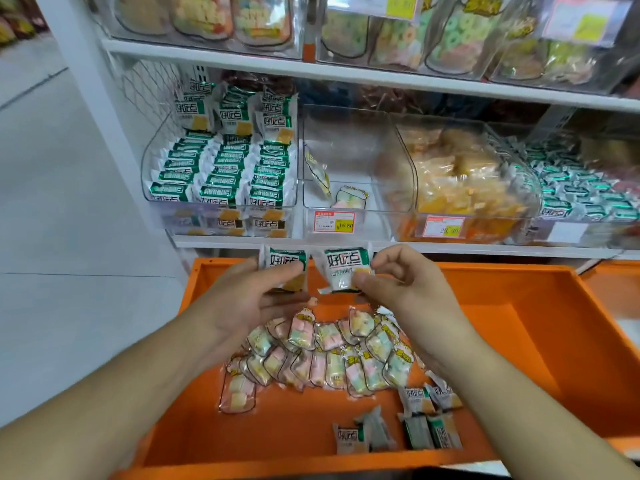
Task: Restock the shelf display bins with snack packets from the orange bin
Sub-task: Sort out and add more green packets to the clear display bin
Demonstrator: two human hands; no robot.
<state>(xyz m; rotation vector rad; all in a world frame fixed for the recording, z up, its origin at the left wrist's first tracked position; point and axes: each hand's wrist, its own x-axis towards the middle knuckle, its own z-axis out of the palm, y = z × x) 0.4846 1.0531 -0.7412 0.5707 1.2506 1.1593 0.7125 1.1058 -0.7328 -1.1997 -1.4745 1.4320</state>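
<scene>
Both hands are raised over the orange bin (pixel 519 306), just below the shelf edge. The left hand (pixel 249 299) pinches one green-and-white biscuit packet (pixel 285 266) between thumb and fingers. The right hand (pixel 398 282) pinches a second biscuit packet (pixel 346 268) at its lower corner.

More packets of this kind lie loose near the bin's front (pixel 426 417), beside a heap of pastel marshmallow packets (pixel 329 355). The matching display bin (pixel 221 168) on the shelf holds tidy rows; the middle clear bin (pixel 349 181) is nearly empty.

Assessment: the packets appear light, with slick, crinkly film around a brittle biscuit. Hold them by the flat faces or sealed ends with gentle pressure; squeezing risks breakage.
</scene>
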